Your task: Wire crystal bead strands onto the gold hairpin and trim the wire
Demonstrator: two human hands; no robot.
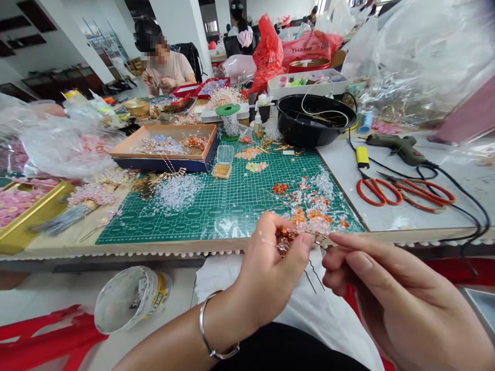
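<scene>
My left hand (270, 268) is closed around a beaded hair ornament (309, 222) with clear and orange beads on gold-coloured wire. Two dark pin legs (314, 278) hang below its fingers. Close by on the right, my right hand (390, 288) has its fingertips pinched at the ornament's edge; whatever lies between them is hidden or too fine to see. Orange beads (280, 188) and clear bead sprigs (323, 183) lie on the green cutting mat (232, 198) just beyond both hands. A heap of clear beads (178, 193) is farther left.
Red-handled scissors (379, 190) and a glue gun (398, 147) with its cord lie right. Behind the mat stand a black basin (315, 121), a wire spool (230, 121) and an ornament box (166, 147). A bucket (127, 299) is below the table; another person (170, 64) sits opposite.
</scene>
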